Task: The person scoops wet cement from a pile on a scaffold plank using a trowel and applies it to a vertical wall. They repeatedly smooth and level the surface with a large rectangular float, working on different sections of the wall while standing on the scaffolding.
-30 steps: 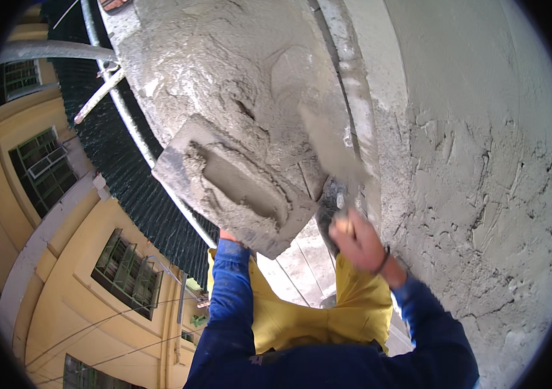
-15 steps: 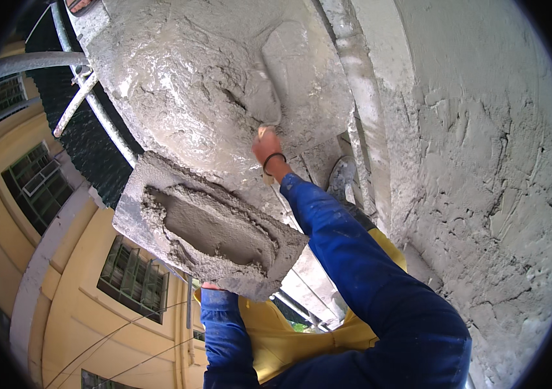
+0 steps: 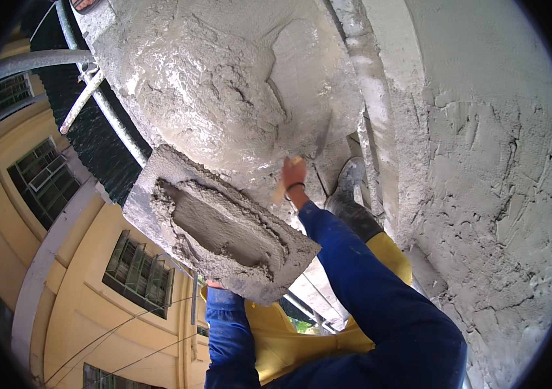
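Note:
My left hand is mostly hidden beneath a hawk, a flat square board that it holds up in front of me. A thick mound of wet grey mortar lies on the board, with a long smooth hollow pressed into it. My right hand, slightly blurred, is closed round the handle of a trowel. The blade looks thin and edge-on, near the lower right of a big heap of wet mortar. A smooth scooped patch shows at the heap's right side.
On the right stands a rough plastered wall. Metal scaffold tubes and dark green netting run along the left, before a yellow building with barred windows. My boot stands close to the mortar heap.
My right hand has come back toward me and a little right, drawing the trowel off the mortar heap; its blade has turned edge-on. The hawk has shifted slightly right in view.

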Motion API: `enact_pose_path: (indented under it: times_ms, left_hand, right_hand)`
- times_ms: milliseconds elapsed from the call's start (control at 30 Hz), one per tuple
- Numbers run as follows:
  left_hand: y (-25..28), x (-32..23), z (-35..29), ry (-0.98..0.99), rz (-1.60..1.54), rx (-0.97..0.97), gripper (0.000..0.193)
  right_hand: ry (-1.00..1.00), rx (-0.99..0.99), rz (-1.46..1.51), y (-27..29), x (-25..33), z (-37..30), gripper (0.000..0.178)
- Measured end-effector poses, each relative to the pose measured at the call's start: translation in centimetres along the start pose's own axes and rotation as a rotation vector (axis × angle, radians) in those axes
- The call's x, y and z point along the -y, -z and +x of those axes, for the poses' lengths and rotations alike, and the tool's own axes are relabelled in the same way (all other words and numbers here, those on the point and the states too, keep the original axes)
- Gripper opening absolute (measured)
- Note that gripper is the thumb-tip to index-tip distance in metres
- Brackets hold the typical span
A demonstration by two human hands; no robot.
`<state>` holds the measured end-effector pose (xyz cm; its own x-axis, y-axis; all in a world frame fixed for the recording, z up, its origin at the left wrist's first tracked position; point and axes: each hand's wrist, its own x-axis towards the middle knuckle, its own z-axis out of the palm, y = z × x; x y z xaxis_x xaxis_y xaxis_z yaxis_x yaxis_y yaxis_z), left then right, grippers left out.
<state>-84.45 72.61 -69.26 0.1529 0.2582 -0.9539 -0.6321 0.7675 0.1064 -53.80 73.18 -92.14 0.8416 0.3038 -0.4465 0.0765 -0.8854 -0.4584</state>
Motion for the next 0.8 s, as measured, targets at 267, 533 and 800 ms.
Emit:
enact_pose_path:
  times_ms: [267, 533, 800]
  left_hand:
    - [1.5, 0.8, -0.2, -0.072, -0.054, -0.042, 0.057]
    - [0.4, 1.1, 0.0, -0.08, -0.092, -0.032, 0.057]
    - [-0.1, 1.0, 0.0, -0.104, -0.086, -0.036, 0.058]
  right_hand:
    - [-0.224, 0.63, 0.39, -2.7, 16.7, -6.6, 0.026]
    - [0.281, 0.691, -0.131, 13.8, 11.0, -4.3, 0.029]
    - [-0.146, 0.561, 0.318, 3.3, 10.7, -2.2, 0.021]
